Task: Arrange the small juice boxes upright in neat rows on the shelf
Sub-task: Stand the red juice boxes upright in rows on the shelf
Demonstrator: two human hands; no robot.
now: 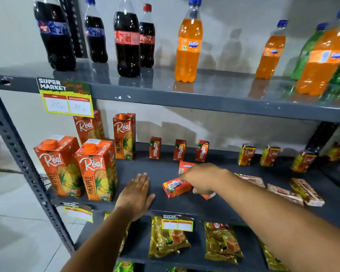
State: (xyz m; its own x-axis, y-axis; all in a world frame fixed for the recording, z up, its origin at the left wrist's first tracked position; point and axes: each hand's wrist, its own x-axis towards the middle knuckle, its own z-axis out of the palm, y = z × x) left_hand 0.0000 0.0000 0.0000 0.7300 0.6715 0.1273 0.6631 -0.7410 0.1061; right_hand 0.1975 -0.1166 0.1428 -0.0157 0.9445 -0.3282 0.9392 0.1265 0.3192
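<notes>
Three small red Maaza juice boxes (pixel 179 152) stand upright in a row at the back of the middle shelf (pixel 165 169). Another small red box (pixel 176 187) lies on its side mid-shelf, and my right hand (pixel 201 178) is on it, fingers curled around its right end. A further red box (pixel 184 166) lies just behind that hand, and part of one more peeks out under it. My left hand (pixel 138 194) rests flat and open on the shelf front, left of the lying box. Several small Real boxes (pixel 246 154) stand upright at the back right; three others (pixel 306 191) lie flat at the right front.
Tall Real pineapple cartons (pixel 97 169) stand at the shelf's left end. Cola and orange soda bottles (pixel 187 44) line the top shelf. Snack packets (pixel 166 238) lie on the lower shelf. Price tags (pixel 67 101) hang from shelf edges. A grey upright post (pixel 18 154) frames the left side.
</notes>
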